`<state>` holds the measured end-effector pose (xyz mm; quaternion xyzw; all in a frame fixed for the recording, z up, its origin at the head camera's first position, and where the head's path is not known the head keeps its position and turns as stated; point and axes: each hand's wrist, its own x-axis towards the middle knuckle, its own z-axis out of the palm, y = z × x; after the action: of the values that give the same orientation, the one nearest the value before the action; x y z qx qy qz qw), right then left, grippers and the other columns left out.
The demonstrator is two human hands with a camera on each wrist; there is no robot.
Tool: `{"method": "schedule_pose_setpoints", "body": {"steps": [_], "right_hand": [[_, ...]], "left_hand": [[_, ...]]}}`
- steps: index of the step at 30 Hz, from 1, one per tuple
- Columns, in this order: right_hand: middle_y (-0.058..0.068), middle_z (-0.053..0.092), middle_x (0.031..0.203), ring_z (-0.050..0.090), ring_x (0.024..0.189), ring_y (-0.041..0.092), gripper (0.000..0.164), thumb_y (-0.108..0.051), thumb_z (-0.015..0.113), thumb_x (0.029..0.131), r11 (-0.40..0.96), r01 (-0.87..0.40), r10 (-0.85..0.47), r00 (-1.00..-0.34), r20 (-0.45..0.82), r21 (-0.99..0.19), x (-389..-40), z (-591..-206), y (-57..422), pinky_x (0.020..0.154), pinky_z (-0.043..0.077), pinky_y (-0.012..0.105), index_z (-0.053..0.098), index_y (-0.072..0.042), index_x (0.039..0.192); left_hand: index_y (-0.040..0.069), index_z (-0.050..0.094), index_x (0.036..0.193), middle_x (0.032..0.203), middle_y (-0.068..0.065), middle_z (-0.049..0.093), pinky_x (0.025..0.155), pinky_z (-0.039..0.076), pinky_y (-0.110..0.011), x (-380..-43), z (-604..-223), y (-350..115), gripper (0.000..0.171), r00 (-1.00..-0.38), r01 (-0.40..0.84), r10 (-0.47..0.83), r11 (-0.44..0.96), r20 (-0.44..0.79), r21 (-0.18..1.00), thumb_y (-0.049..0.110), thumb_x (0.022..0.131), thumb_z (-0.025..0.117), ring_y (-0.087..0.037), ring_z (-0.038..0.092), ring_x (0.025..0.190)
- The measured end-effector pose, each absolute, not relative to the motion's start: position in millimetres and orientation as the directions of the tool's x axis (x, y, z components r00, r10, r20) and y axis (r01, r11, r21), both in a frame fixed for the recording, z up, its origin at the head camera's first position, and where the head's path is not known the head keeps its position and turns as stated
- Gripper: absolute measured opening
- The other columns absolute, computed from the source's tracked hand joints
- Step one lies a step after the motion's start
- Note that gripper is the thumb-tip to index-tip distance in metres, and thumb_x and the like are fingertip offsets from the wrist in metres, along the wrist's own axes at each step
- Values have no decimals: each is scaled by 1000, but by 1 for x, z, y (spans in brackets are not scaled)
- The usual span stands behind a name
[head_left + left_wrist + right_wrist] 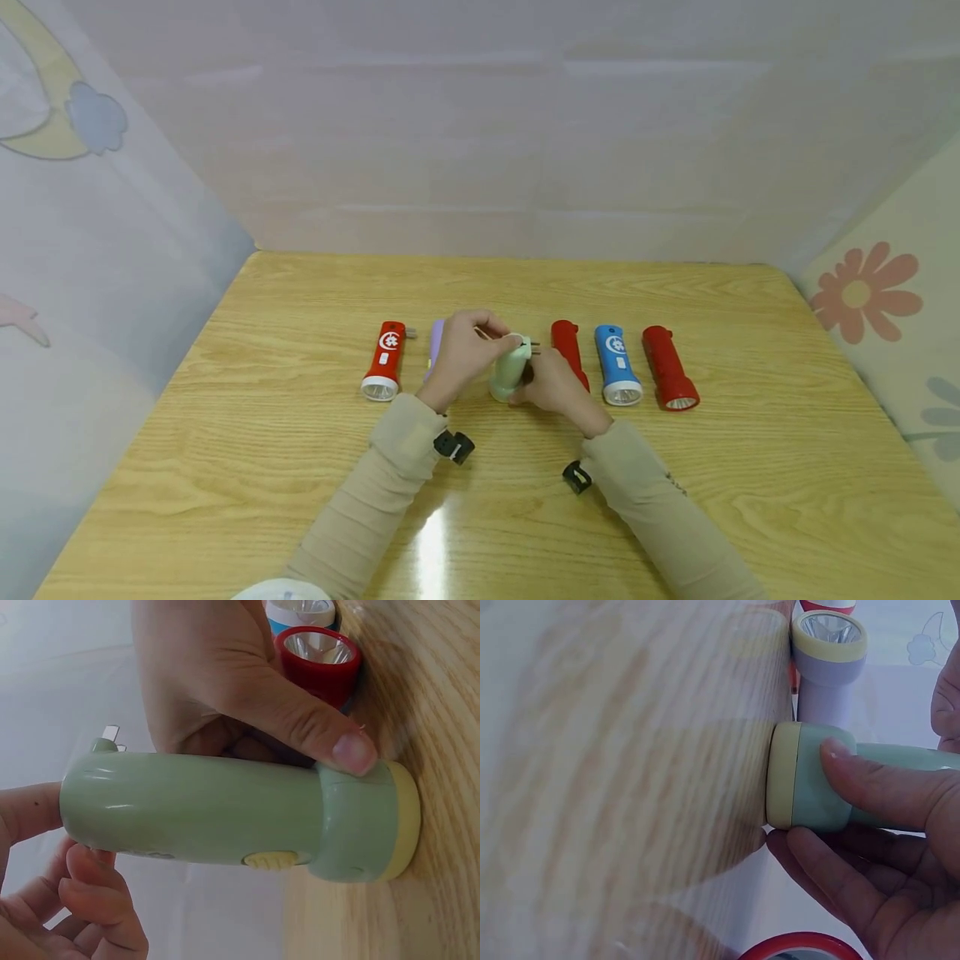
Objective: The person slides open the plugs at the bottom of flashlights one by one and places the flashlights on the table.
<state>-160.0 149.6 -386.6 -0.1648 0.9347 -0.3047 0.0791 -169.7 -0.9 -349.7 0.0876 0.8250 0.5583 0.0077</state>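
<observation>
A pale green flashlight (512, 367) stands lens-down on the wooden table, with two metal plug prongs (112, 735) sticking out near its top end. My right hand (555, 382) grips its wide head low down; the right thumb (877, 780) lies along one side and the fingers curl round the other. My left hand (468, 350) is at the top end, a digit against the tail and curled fingers (101, 900) at the side. A yellow switch (274, 860) shows on the body. Just left lies a purple flashlight (436, 342), partly hidden by the left hand.
Left of the hands lies a red flashlight (386, 360) with a white rim and prongs out. To the right are a plain red flashlight (566, 340), a blue one (618, 365) and another red one (670, 367). Fabric-like walls surround the table (480, 283).
</observation>
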Motion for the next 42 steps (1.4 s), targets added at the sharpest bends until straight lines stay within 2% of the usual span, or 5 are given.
{"method": "schedule_pose_setpoints", "body": {"steps": [7,18,29,34,42], "right_hand": [[16,62,104,58,93,28,54,-11,82,65,765,-267,-359,-933,-43,-585,-161,-387,151,85,46,42,57,4,110],[16,62,106,58,95,29,54,-12,82,66,752,-298,-383,-924,-21,-589,-161,-389,153,86,46,42,58,4,111],[16,62,106,58,95,29,54,-11,82,66,744,-295,-386,-922,-24,-599,-161,-388,152,86,45,42,57,3,111],[16,62,107,58,95,29,54,-11,82,66,744,-292,-385,-922,-29,-601,-161,-388,153,86,45,42,57,3,111],[16,62,107,57,97,29,54,-11,82,66,749,-277,-373,-927,-38,-602,-161,-389,153,87,45,43,58,3,112]], "left_hand": [[6,68,75,72,-1,63,55,46,-24,-172,-349,-2,10,-978,166,184,374,102,913,13,74,75,-14,56,64],[5,68,80,79,-3,63,58,48,-26,-173,-354,-4,10,-970,172,216,291,110,941,13,77,72,-15,55,63],[-3,66,89,87,-14,64,56,42,-20,-163,-346,-8,12,-953,216,262,223,155,951,8,86,63,-9,48,57],[-1,67,91,87,-11,64,55,44,-21,-164,-351,-10,12,-950,212,276,220,148,952,9,87,62,-13,51,56],[0,67,97,94,-9,65,55,45,-23,-167,-363,-14,15,-940,228,297,177,169,958,10,87,61,-29,55,61]]}}
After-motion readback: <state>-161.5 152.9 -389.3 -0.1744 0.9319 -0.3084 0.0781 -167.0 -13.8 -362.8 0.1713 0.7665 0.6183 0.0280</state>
